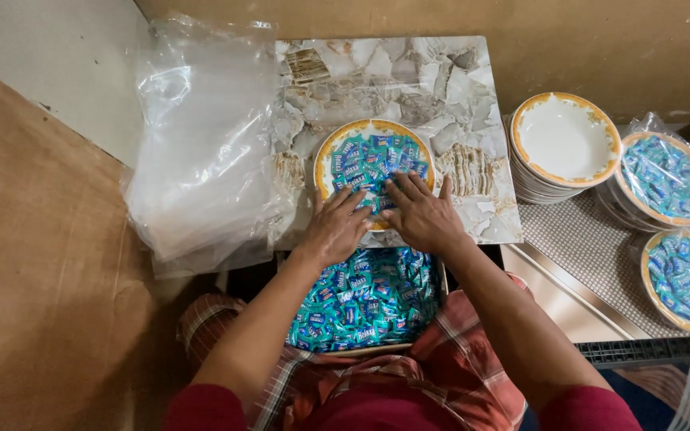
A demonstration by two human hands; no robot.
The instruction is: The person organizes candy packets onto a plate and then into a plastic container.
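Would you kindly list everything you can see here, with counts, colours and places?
Plate of sweets: one, white with orange-gold rim, filled with blue-teal wrapped sweets, centre of the slab.
Marble-patterned slab: one, grey-white, under the plate.
Box of sweets: one, full of blue-teal wrapped sweets, on the person's lap.
Clear plastic bags: a pile, transparent, left of the slab.
Stack of empty plates: one stack, white with orange-gold rims, right of the slab.
Bagged filled plates: two, blue sweets under clear plastic, far right.
Left hand: flat, fingers on the plate's near edge.
Right hand: flat, fingers spread on the sweets.
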